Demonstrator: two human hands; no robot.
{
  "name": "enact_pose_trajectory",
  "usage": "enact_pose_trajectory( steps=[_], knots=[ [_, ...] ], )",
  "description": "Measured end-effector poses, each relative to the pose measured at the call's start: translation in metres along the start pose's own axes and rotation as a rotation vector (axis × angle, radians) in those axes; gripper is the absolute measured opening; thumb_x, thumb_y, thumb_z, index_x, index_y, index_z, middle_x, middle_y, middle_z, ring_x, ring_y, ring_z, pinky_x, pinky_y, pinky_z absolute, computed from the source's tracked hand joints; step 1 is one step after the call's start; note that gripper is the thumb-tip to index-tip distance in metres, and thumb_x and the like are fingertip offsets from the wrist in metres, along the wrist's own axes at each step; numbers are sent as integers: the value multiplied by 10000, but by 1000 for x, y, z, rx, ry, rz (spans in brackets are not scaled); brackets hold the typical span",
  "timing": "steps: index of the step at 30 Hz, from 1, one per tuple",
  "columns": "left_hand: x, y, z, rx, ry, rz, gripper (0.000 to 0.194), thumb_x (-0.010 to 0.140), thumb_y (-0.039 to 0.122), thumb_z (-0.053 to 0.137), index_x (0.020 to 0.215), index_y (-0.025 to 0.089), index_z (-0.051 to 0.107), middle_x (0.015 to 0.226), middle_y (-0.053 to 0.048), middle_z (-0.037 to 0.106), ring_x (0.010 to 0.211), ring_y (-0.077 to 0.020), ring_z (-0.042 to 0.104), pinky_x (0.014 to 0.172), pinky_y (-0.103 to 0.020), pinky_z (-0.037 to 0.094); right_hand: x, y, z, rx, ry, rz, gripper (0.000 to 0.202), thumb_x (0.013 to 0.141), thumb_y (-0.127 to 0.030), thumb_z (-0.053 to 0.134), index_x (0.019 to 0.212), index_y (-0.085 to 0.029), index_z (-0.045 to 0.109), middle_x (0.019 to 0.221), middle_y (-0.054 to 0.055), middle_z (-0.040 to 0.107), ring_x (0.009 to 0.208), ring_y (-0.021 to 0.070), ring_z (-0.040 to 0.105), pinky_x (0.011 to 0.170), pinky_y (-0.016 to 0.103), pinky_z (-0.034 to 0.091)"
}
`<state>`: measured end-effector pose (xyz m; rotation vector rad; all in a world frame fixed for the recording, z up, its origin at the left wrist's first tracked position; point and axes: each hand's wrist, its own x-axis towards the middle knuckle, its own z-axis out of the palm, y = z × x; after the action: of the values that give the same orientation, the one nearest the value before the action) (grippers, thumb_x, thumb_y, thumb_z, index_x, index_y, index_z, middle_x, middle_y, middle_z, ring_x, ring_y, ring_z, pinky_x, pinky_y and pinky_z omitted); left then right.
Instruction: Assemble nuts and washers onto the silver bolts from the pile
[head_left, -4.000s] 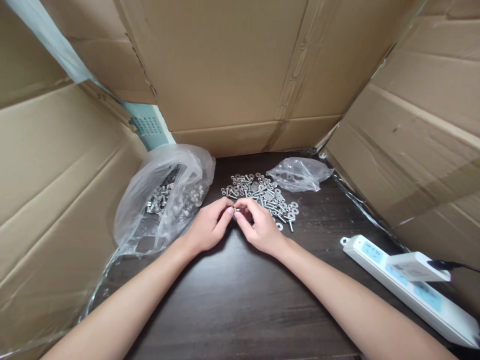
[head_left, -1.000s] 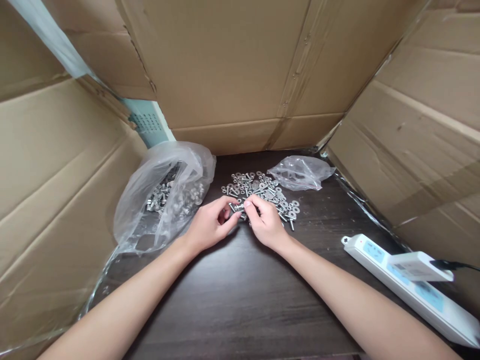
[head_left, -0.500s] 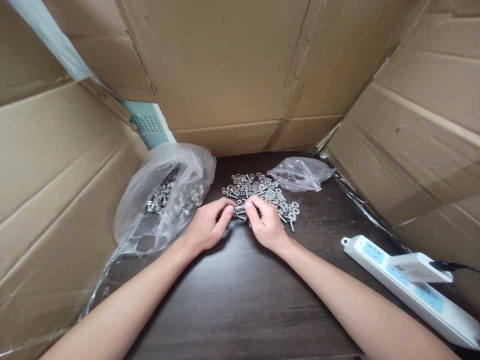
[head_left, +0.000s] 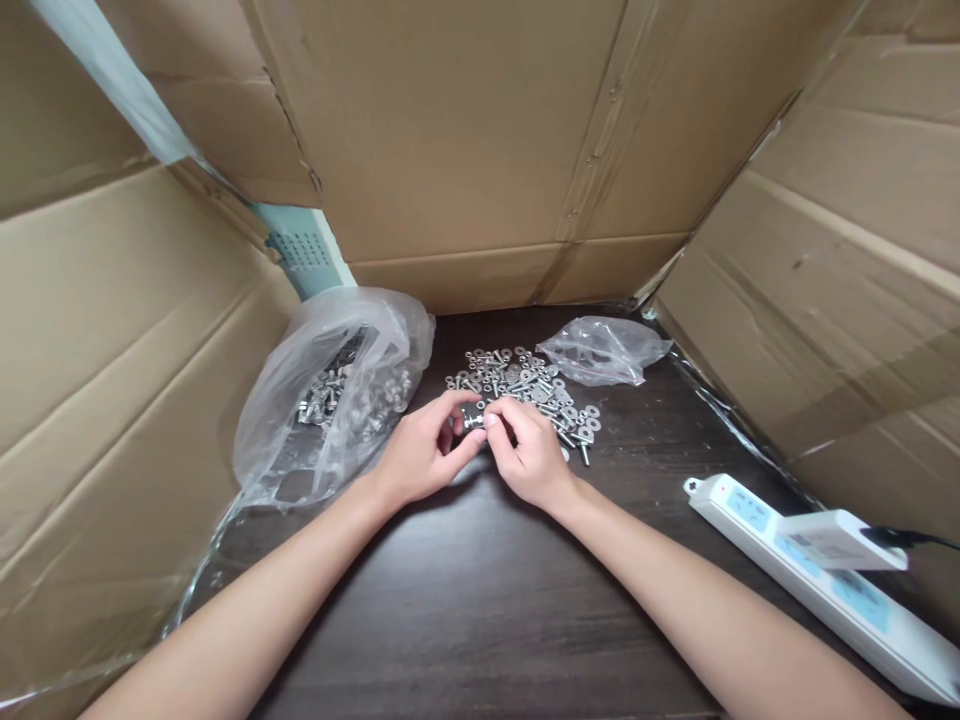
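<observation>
Both hands meet at the near edge of a loose pile of bolts, washers and nuts (head_left: 540, 385) on the dark table. My right hand (head_left: 527, 450) pinches a small metal bolt (head_left: 474, 421) between thumb and index finger; the bolt points left and seems to carry small rings or nuts. Around its left end is my left hand (head_left: 431, 445), thumb and index finger apart, the thumb tip close to the right fingertips. Whether the left fingers touch the bolt is too small to tell.
A clear plastic bag (head_left: 337, 390) with metal pieces stands on the left. Behind the pile at the right lies a smaller crumpled bag (head_left: 604, 350). A white power strip (head_left: 810, 570) with a plugged-in adapter is at the right. Cardboard walls (head_left: 465, 140) surround the table.
My left thumb and index finger have spread apart, and the left thumb has moved right towards my right fingertips. More of the small bolt shows between the hands. The view has shifted slightly.
</observation>
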<state>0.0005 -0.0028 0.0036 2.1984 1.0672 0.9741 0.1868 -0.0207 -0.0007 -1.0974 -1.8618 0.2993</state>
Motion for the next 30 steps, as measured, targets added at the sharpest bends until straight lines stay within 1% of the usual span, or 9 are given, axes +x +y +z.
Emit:
enact_pose_trajectory(
  steps=[4, 8, 10, 12, 14, 17, 20, 26, 30],
  knots=[
    [0, 1, 1, 26, 12, 35, 215, 956, 291, 593, 1142, 195, 642, 788, 15, 611, 618, -111, 556, 633, -243, 464, 1, 1, 0, 36, 10, 53, 224, 1027, -247, 444, 814, -242, 512, 719, 6, 596, 665, 179, 558, 662, 321, 412],
    [-1, 1, 1, 10, 31, 19, 221, 959, 291, 584, 1146, 183, 626, 795, 14, 622, 613, -112, 563, 628, -243, 462, 1, 0, -1, 57, 13, 69, 225, 1029, -248, 443, 811, -239, 500, 709, 0, 578, 647, 174, 542, 650, 316, 404],
    [-1, 2, -1, -3, 37, -8, 227, 977, 305, 561, 1160, 182, 615, 807, 9, 639, 613, -116, 568, 624, -245, 457, 1, 0, -2, 63, 14, 78, 223, 1030, -249, 442, 813, -241, 495, 700, -4, 566, 646, 173, 539, 651, 314, 404],
    [0, 2, -2, 0, 38, -37, 210, 1006, 326, 523, 1129, 184, 617, 831, -4, 664, 647, -129, 589, 647, -257, 456, 2, 0, -3, 72, 16, 87, 218, 1029, -246, 446, 815, -242, 492, 692, -8, 559, 644, 172, 536, 649, 311, 401],
    [1, 2, -3, 12, 19, -46, 218, 1036, 347, 476, 1054, 187, 623, 856, -17, 686, 715, -149, 622, 700, -274, 458, 2, -1, -3, 78, 21, 88, 211, 1026, -244, 452, 818, -241, 493, 694, -8, 562, 645, 171, 536, 647, 309, 400],
    [1, 2, -3, 15, -50, -24, 275, 1063, 368, 424, 972, 191, 614, 871, -23, 696, 780, -168, 640, 749, -286, 451, 2, -1, -4, 82, 18, 81, 203, 1025, -243, 454, 828, -237, 504, 709, -4, 573, 653, 168, 544, 651, 303, 406],
    [1, 2, -3, 16, -88, -9, 299, 1073, 374, 396, 949, 194, 598, 842, -20, 681, 758, -170, 621, 737, -284, 440, 2, -2, -4, 92, -9, 69, 203, 1028, -250, 450, 840, -232, 525, 718, -4, 584, 652, 162, 554, 649, 294, 412],
    [1, 2, -2, 20, -67, -31, 243, 1047, 347, 434, 926, 189, 575, 791, -14, 655, 701, -164, 593, 691, -275, 416, 1, -1, -3, 112, -28, 86, 161, 1016, -262, 485, 893, -220, 579, 736, -2, 630, 634, 152, 576, 634, 280, 436],
    [1, 2, -2, 9, -78, -47, 230, 1032, 347, 449, 910, 188, 563, 750, 0, 633, 658, -152, 568, 662, -268, 400, 1, 0, -1, 146, -13, 93, 107, 993, -242, 505, 960, -218, 604, 785, 11, 683, 659, 159, 629, 642, 278, 482]
  ],
)
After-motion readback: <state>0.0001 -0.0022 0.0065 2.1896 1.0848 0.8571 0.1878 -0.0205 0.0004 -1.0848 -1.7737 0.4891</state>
